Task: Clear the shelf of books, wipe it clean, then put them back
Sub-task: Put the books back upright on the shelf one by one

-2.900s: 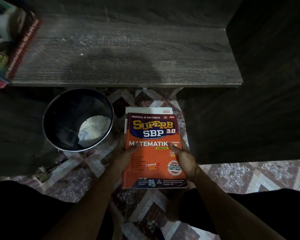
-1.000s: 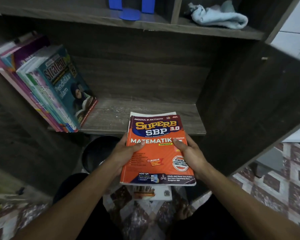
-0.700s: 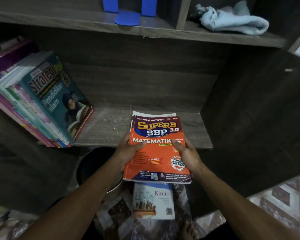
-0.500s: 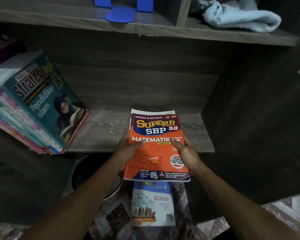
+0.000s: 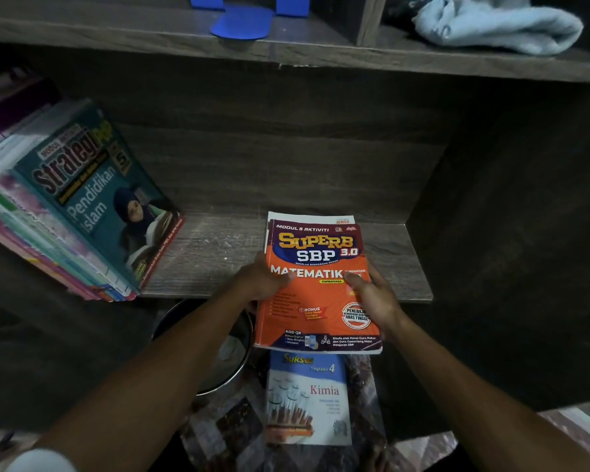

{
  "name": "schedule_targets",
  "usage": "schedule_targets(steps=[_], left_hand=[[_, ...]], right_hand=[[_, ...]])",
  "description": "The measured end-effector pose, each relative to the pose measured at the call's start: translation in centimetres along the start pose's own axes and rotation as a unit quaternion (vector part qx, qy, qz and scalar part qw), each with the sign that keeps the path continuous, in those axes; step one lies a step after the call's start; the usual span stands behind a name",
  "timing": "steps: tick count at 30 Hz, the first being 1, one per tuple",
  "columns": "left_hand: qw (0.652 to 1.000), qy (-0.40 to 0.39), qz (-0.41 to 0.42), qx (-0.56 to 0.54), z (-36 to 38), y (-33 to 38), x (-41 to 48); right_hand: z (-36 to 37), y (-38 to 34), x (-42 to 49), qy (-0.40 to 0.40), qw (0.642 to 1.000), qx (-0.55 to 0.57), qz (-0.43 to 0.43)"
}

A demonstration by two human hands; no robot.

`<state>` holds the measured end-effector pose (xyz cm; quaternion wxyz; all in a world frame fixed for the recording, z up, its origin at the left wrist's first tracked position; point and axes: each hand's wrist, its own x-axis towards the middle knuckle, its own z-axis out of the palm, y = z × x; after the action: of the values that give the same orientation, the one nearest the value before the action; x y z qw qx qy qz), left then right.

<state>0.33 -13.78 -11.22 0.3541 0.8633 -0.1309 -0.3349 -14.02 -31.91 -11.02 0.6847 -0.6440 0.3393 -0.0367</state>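
Note:
Both hands hold an orange Matematik book (image 5: 315, 301), flat and face up, with a second white book under it. My left hand (image 5: 261, 281) grips its left edge, my right hand (image 5: 372, 296) its right edge. The book's far end reaches over the front edge of the dark wooden shelf (image 5: 212, 253). Several books lean at the shelf's left end, a teal Pendidikan Islam book (image 5: 96, 195) outermost. A blue-and-white Kimia book (image 5: 307, 400) lies on the patterned floor below.
A black round bin (image 5: 218, 352) stands on the floor under the shelf, left of the Kimia book. On the upper shelf sit a blue bookend (image 5: 242, 18) and a light blue cloth (image 5: 498, 23). A dark side panel (image 5: 511, 233) closes the shelf on the right.
The orange book has come up from the floor pile to shelf height, and in the last second has moved forward over the shelf's front edge. The Kimia book is uncovered on the floor.

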Motion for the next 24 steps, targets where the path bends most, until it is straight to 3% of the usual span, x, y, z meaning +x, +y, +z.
schedule_targets(steps=[7, 17, 20, 24], left_hand=[[0.998, 0.036, -0.024, 0.047, -0.3, 0.5, -1.8], [0.983, 0.165, -0.039, 0.066, -0.5, 1.0, -3.0], [0.993, 0.061, -0.043, -0.087, -2.5, 0.6, -2.8], [0.965, -0.070, -0.063, -0.246, -4.4, 0.1, -3.4]], right_hand=[[0.3, -0.5, 0.2, -0.014, 0.999, -0.051, -0.003], [-0.1, 1.1, -0.3, 0.022, 0.998, -0.057, -0.016], [0.1, 2.0, -0.2, 0.046, 0.996, -0.080, -0.018], [0.0, 2.3, -0.4, 0.032, 0.996, -0.081, -0.029]])
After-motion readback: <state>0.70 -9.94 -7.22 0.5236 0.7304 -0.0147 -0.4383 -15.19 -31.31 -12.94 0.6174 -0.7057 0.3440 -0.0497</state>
